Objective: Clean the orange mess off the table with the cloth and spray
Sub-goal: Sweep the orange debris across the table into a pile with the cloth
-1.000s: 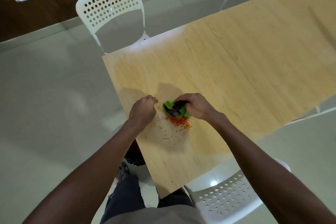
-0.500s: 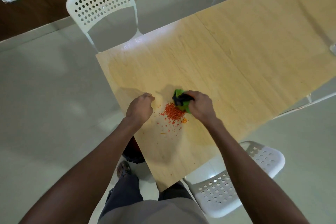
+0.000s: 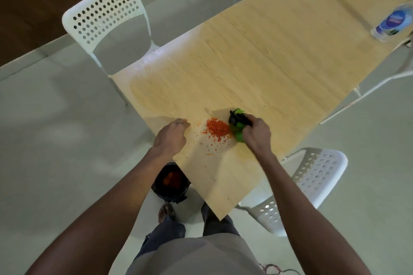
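A heap of orange crumbs (image 3: 215, 128) lies on the light wooden table (image 3: 274, 56) near its left edge, with loose bits scattered toward me. My right hand (image 3: 257, 135) grips a bunched green and black cloth (image 3: 238, 126) just right of the heap, touching its edge. At the table's left edge, my left hand (image 3: 171, 137) rests with fingers curled and nothing in it. A clear bottle with a blue label (image 3: 394, 21) stands at the far right of the table.
A black-lined bin (image 3: 171, 182) with orange bits inside stands on the floor under the table's left edge, below my left hand. White perforated chairs stand at the far left (image 3: 105, 20) and near right (image 3: 312, 183). My foot (image 3: 166, 212) is beside the bin.
The cloth has pulled back to the right, off the crumbs. The crumbs now lie gathered in a denser heap between my hands. The left hand has stayed at the table edge.
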